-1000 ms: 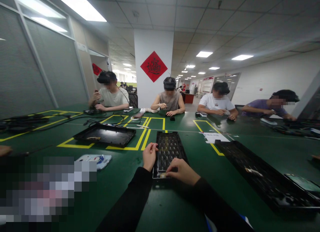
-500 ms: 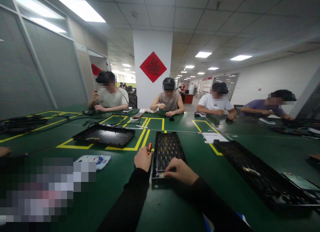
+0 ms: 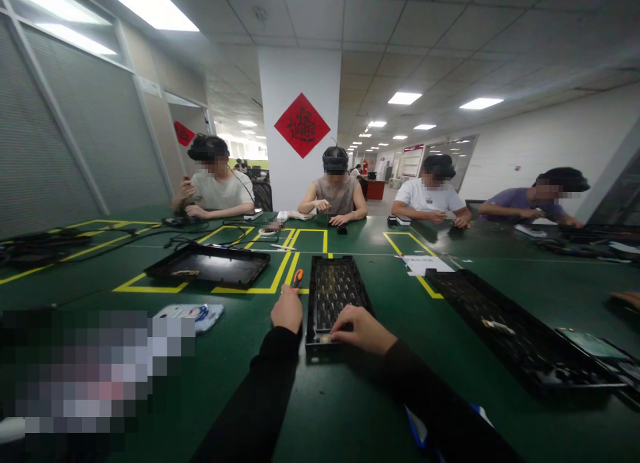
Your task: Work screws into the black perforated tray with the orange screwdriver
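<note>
A long black tray (image 3: 311,310) with rows of small metallic parts stands on the green table in front of me. My left hand (image 3: 287,310) is closed around an orange-and-black tool (image 3: 298,277) at the tray's left side, its orange end pointing up. My right hand (image 3: 361,328) reaches over the tray's near right edge with its fingers pinched together. The fingertips are at a small pale piece (image 3: 325,339) in the tray's near end; whether they grip it or only touch it is too small to tell.
Another black tray (image 3: 207,266) lies at the left, and a longer one (image 3: 520,336) at the right. A plastic packet (image 3: 193,315) is left of my left arm. A paper sheet (image 3: 429,264) lies at the right. Cables cross the far left. Several people sit across the table.
My left hand has tipped the tool so that more of its orange end shows. The right hand remains at the tray's near end. The whole view has shifted slightly.
</note>
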Demonstrator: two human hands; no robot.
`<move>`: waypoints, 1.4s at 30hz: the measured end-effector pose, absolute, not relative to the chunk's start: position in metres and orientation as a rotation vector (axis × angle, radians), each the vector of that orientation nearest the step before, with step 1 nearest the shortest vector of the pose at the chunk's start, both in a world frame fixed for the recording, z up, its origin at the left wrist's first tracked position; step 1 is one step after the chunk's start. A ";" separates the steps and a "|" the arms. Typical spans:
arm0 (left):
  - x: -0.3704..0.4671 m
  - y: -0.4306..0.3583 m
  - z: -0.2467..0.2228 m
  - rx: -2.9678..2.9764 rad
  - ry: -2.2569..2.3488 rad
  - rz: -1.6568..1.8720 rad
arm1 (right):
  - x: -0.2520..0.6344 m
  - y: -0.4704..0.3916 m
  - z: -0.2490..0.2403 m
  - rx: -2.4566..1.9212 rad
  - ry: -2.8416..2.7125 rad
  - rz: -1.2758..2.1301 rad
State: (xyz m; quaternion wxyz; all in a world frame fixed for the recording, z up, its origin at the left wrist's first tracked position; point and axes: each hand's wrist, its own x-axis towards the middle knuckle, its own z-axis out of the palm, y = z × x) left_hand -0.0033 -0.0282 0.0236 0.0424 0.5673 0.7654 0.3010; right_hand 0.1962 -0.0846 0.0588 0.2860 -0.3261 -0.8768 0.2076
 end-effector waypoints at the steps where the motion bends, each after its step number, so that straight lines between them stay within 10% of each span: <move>1: -0.003 -0.028 0.026 1.707 2.327 1.012 | 0.196 -0.085 0.060 -0.872 -2.334 0.564; 16: 0.020 -0.053 0.063 2.472 1.219 1.156 | 0.197 -0.071 0.062 -0.863 -1.451 0.959; 27: 0.001 -0.018 0.030 1.741 1.666 1.569 | 0.199 -0.071 0.058 -1.003 -1.367 0.693; 42: 0.000 -0.005 0.007 1.875 1.757 1.262 | 0.193 -0.082 0.059 -1.145 -1.583 0.407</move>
